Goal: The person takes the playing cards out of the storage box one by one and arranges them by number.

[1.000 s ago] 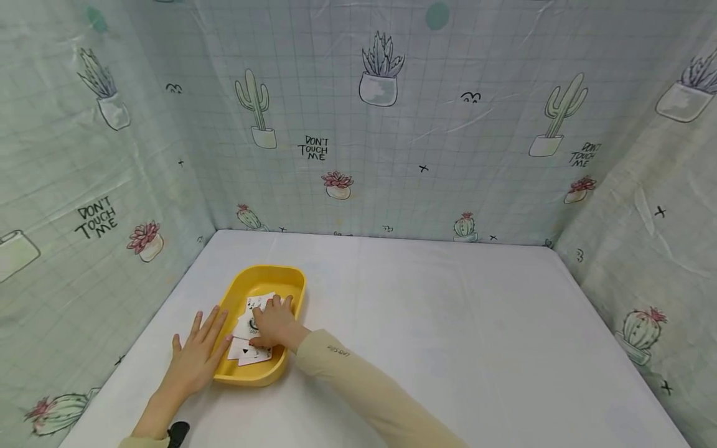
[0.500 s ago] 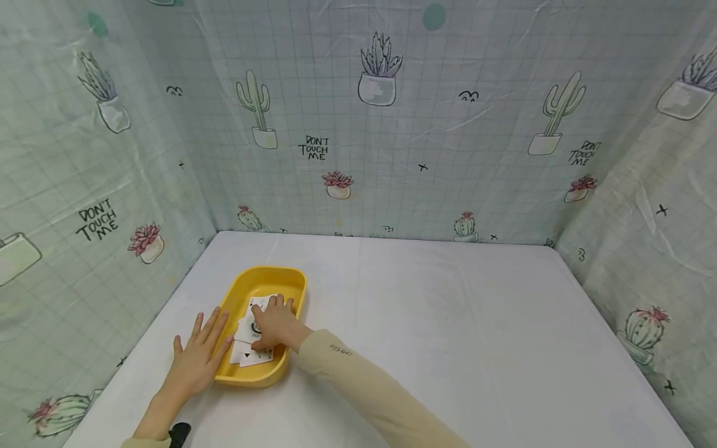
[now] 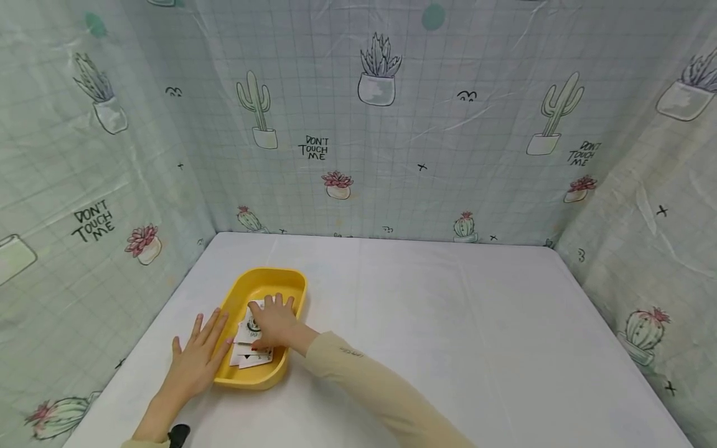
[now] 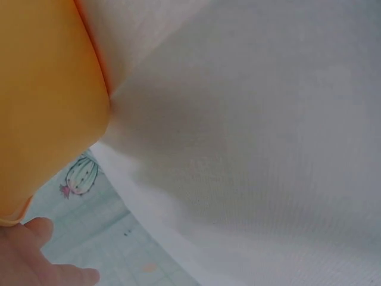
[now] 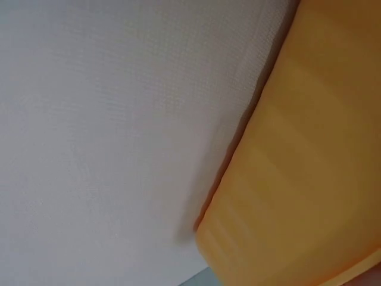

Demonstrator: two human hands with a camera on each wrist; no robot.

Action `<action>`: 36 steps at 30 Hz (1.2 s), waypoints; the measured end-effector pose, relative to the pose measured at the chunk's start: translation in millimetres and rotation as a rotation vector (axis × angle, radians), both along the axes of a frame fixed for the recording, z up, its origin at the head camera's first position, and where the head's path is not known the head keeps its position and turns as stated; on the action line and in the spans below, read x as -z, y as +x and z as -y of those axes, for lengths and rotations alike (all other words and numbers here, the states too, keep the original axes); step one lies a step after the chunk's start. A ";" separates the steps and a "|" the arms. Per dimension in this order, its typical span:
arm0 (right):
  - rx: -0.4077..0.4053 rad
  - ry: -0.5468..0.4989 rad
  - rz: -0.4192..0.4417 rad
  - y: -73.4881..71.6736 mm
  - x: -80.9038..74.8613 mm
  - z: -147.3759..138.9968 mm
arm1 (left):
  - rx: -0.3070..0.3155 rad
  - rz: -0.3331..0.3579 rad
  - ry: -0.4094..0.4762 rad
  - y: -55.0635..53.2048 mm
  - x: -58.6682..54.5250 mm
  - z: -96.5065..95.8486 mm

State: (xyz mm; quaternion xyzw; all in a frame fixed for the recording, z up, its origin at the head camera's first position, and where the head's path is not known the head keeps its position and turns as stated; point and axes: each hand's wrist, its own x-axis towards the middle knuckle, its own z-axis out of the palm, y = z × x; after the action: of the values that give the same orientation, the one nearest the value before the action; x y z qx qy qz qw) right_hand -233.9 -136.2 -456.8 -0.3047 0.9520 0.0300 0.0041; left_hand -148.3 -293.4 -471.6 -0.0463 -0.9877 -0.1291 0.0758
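Partly covered by the spread fingers of the right hand [image 3: 276, 321], playing cards [image 3: 244, 350] lie in the yellow tray [image 3: 274, 284] near the tabletop [image 3: 426, 323]'s left edge; the left hand [image 3: 195, 361], fingers straight, touches the tray's left rim.

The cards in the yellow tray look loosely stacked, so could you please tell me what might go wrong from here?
The cards overlap unevenly, so some could slide apart or bend under the right hand. The tray might shift or tip if the left hand, resting at its side, pushes too hard.
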 end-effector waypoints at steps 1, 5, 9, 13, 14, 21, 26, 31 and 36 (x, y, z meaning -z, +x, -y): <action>-0.003 -0.014 0.003 -0.2 -1.6 -1.2 | -0.002 -0.002 -0.002 0.2 -0.1 0.2; -0.015 -0.068 0.017 -1.9 -8.9 -8.4 | -0.008 -0.017 -0.005 1.1 0.7 1.9; -0.034 -0.109 0.019 -3.8 -17.5 -17.8 | -0.018 -0.011 -0.008 1.5 0.6 2.2; -0.057 -0.140 0.000 -5.3 -27.6 -28.5 | -0.028 -0.014 -0.011 1.7 0.9 1.7; -0.064 -0.147 -0.005 -5.5 -29.9 -31.6 | -0.031 -0.013 -0.011 1.6 1.2 1.7; -0.086 -0.189 -0.016 -4.6 -42.1 -53.9 | -0.043 -0.016 0.008 4.3 0.3 1.5; -0.085 -0.207 -0.034 -6.6 -43.1 -69.0 | -0.031 -0.014 0.014 4.8 -0.8 0.7; -0.065 -0.212 -0.028 -9.1 -41.3 -84.9 | -0.025 0.011 0.013 2.7 -0.9 -0.2; -0.037 -0.185 -0.064 -14.2 -39.2 -103.1 | -0.021 0.022 0.020 1.2 -1.5 -1.7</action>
State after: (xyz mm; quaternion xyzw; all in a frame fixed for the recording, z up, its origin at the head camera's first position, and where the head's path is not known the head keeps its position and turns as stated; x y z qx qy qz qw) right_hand -248.1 -33.1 -417.6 -0.3203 0.9445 -0.0482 -0.0548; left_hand -147.1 -291.8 -470.1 -0.0337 -0.9875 -0.1387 0.0666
